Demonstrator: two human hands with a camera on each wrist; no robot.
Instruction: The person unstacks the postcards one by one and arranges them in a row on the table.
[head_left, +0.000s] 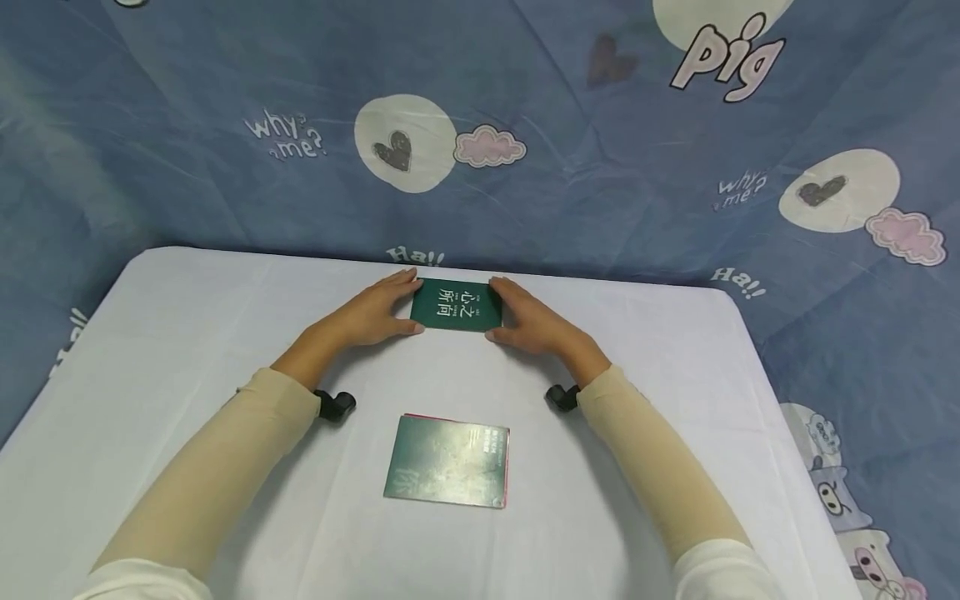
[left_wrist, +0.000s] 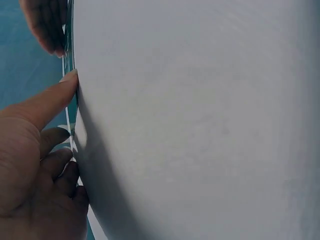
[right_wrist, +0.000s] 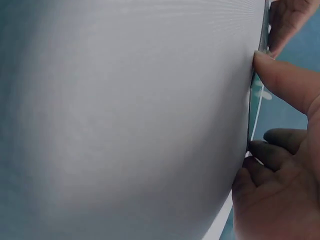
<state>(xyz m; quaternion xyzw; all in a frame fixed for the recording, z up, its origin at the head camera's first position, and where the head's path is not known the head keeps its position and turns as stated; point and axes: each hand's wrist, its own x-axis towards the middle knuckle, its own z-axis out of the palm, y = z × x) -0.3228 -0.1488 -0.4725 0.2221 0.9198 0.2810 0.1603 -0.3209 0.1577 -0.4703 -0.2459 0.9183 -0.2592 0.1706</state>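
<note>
A dark green book [head_left: 456, 304] with white characters on its cover lies near the far edge of the table. My left hand [head_left: 378, 310] holds its left end, thumb at the near corner and fingers toward the far corner. At the right end my right hand [head_left: 531, 318] grips it in the same way. Both wrist views show the book edge-on, with the left thumb [left_wrist: 62, 92] and the right thumb [right_wrist: 280, 75] touching its near edge. Closer to me lies a glossy green book [head_left: 448, 461], with a red edge showing behind and beside it.
A white cloth covers the table [head_left: 225, 333]. Behind it and along the sides hangs a blue printed curtain [head_left: 562, 183]. A black wrist mount [head_left: 335, 406] sits on the left forearm and another mount [head_left: 562, 398] on the right.
</note>
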